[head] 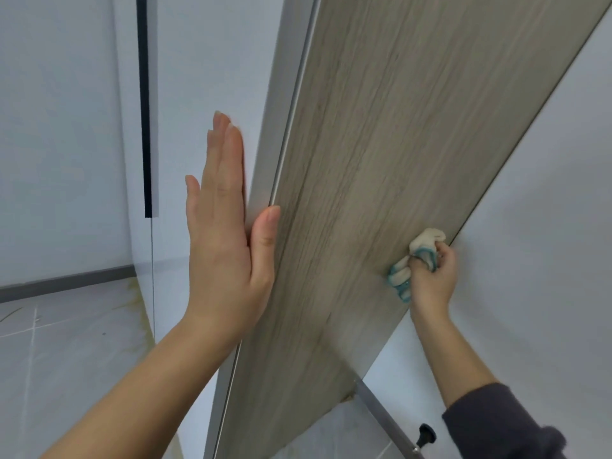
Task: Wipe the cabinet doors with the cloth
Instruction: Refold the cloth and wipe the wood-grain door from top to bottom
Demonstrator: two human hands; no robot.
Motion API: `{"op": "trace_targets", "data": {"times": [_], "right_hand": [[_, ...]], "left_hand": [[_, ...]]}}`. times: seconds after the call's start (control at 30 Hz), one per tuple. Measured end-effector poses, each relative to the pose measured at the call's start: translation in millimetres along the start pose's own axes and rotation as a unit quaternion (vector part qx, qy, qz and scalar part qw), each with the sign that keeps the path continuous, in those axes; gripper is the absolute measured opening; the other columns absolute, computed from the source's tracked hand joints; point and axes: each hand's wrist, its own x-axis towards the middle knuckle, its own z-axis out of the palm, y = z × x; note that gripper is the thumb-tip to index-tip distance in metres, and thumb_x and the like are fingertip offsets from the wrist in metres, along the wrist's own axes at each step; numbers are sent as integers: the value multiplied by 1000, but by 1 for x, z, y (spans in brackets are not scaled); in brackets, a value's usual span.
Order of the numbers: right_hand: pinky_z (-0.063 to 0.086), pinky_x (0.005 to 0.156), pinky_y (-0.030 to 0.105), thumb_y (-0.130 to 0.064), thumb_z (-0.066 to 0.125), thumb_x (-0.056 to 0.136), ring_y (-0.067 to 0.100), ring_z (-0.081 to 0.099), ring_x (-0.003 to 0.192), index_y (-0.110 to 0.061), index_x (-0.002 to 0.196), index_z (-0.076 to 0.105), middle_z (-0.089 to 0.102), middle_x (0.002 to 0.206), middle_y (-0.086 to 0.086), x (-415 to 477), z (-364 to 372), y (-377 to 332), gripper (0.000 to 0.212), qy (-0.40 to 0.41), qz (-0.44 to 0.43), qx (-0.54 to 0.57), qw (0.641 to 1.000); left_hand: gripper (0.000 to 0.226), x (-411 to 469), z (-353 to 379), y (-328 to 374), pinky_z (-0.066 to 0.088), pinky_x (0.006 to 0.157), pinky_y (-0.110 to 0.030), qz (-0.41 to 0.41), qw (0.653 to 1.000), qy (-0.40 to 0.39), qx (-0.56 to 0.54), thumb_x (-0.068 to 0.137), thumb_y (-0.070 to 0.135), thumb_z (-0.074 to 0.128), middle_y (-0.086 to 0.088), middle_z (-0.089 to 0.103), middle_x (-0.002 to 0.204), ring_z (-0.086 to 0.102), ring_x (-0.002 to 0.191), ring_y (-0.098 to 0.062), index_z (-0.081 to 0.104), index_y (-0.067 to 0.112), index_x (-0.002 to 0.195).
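Cloth, bunched in the gripping right hand, presses against the wood-grain cabinet door at its far edge, mid-wipe. Left hand, fingers straight, braces the door's near edge. Next, I judge, the cloth should sweep toward that braced edge.
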Motion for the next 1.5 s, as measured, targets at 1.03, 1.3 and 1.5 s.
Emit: {"op": "trace_targets", "data": {"times": [1.03,1.3,1.5], "right_hand": [[38,86,9,18,58,70,11,51,98,-9,106,59,50,112,13,-127,14,-10,45,-74,-189,17,979],[39,90,12,7,61,68,3,46,103,-14,108,55,42,112,6,-171,26,-9,46,-137,-233,31,962],[44,84,15,-5,59,71,13,51,102,-24,109,54,41,116,0,-170,19,-4,43,-197,-313,-4,929]], "left_hand": [[55,1,1,8,9,120,-57,-11,1000,-1,-1,103,7,34,-28,9,159,8,150,-33,8,-13,148],[53,2,0,6,14,121,-51,7,1000,0,7,102,1,34,-34,10,156,12,148,-40,9,-18,145],[53,1,0,4,16,119,-55,10,1000,1,12,103,1,34,-32,14,156,14,148,-39,9,-16,146]]}}
